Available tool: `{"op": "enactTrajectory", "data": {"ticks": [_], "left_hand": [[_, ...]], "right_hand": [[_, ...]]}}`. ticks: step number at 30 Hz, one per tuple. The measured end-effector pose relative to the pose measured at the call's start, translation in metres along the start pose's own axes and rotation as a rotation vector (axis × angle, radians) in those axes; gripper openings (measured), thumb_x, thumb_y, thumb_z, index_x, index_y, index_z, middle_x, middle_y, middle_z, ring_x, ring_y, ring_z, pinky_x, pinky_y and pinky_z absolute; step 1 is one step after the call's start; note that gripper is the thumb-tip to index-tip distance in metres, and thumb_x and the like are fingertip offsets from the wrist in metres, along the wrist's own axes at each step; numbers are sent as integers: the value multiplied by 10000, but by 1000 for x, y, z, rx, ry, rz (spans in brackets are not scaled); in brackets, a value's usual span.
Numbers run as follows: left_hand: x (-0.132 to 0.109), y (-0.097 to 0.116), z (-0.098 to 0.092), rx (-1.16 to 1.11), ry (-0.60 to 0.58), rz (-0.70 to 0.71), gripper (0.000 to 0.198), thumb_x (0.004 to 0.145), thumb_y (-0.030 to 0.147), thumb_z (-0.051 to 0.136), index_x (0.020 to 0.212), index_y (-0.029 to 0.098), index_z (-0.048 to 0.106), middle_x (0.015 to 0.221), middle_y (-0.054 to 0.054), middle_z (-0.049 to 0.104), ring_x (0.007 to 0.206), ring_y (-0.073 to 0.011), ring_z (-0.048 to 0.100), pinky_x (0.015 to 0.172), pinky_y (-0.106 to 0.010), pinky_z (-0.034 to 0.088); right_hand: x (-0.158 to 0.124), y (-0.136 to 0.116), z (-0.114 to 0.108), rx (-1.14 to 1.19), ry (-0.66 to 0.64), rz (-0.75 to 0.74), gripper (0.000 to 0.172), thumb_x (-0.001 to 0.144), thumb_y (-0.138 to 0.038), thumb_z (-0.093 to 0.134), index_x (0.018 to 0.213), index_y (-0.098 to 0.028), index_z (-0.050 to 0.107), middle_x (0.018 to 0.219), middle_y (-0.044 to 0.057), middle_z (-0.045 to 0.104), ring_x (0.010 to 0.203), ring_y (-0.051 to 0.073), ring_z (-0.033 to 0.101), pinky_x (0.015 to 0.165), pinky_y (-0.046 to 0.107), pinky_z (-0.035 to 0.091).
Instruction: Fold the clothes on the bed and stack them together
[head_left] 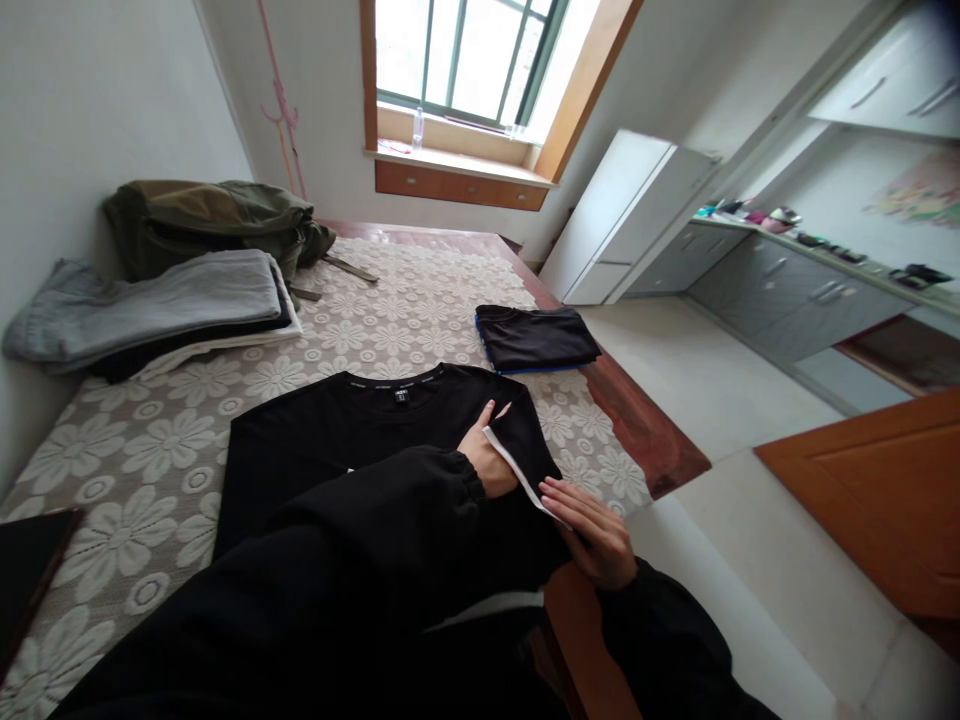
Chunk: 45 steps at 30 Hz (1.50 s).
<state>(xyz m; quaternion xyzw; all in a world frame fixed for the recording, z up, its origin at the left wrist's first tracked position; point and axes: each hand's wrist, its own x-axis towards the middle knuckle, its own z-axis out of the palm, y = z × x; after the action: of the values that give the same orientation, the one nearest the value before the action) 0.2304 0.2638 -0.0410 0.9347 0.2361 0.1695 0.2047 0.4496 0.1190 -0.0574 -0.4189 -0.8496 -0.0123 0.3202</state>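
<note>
A black T-shirt [322,440] lies spread on the patterned tablecloth [409,300], its neckline toward the far side. My left hand [486,462] reaches across the shirt into the folded sleeve, whose white-edged hem crosses the back of the hand. Its visible digits point forward, stretched out, with the others hidden under the black cloth. At the lower end of that white edge, my right hand [598,532] grips the cloth, fingers together on top and thumb mostly hidden.
A folded dark garment [536,335] rests near the table's right edge [645,435]. Folded grey trousers [180,300] top a clothes pile at the left, before an olive backpack [217,225]. A dark flat object [34,570] sits at the left front. An orange-brown wooden panel [870,490] stands right.
</note>
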Motion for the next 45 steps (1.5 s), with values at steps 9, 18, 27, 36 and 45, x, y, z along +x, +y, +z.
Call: {"op": "enactTrajectory", "data": {"ticks": [9, 18, 27, 36, 45], "left_hand": [[23, -34, -27, -220, 49, -158, 657, 1041, 333, 382, 1667, 193, 245, 1422, -107, 671, 1390, -274, 575, 1154, -413, 435], [37, -36, -25, -174, 12, -158, 462, 999, 438, 502, 1416, 272, 611, 1505, -48, 621, 1395, -260, 528, 1157, -436, 422], [45, -40, -11, -58, 74, -197, 556, 916, 215, 507, 1471, 216, 537, 1593, -50, 535, 1489, -235, 400, 1238, -457, 303], [37, -35, -14, -81, 146, -153, 627, 946, 267, 510, 1562, 206, 408, 1564, -83, 551, 1484, -231, 419, 1228, -423, 330], [39, -36, -13, 41, 49, -106, 492, 996, 331, 487, 1481, 259, 537, 1597, -44, 520, 1567, -264, 296, 1299, -525, 186]], "right_hand": [[-1, 1, -2, -29, -47, -24, 563, 959, -39, 562, 1480, -247, 595, 1378, 99, 711, 1312, 284, 652, 1095, 495, 575], [-2, 2, -1, -37, -55, -33, 550, 966, -55, 568, 1478, -251, 602, 1380, 95, 709, 1300, 286, 658, 1101, 496, 572], [-3, 4, -2, -25, -84, -73, 602, 980, -80, 567, 1549, -272, 526, 1416, 81, 681, 1310, 271, 646, 1128, 465, 549], [0, -1, -22, 73, -88, -7, 478, 1053, -339, 525, 1515, -223, 564, 1448, 131, 661, 1375, 326, 598, 1107, 536, 553], [48, 7, -28, -79, -276, 149, 595, 1057, -217, 483, 1629, -341, 375, 1650, 42, 455, 1543, 283, 383, 1262, 554, 374]]}}
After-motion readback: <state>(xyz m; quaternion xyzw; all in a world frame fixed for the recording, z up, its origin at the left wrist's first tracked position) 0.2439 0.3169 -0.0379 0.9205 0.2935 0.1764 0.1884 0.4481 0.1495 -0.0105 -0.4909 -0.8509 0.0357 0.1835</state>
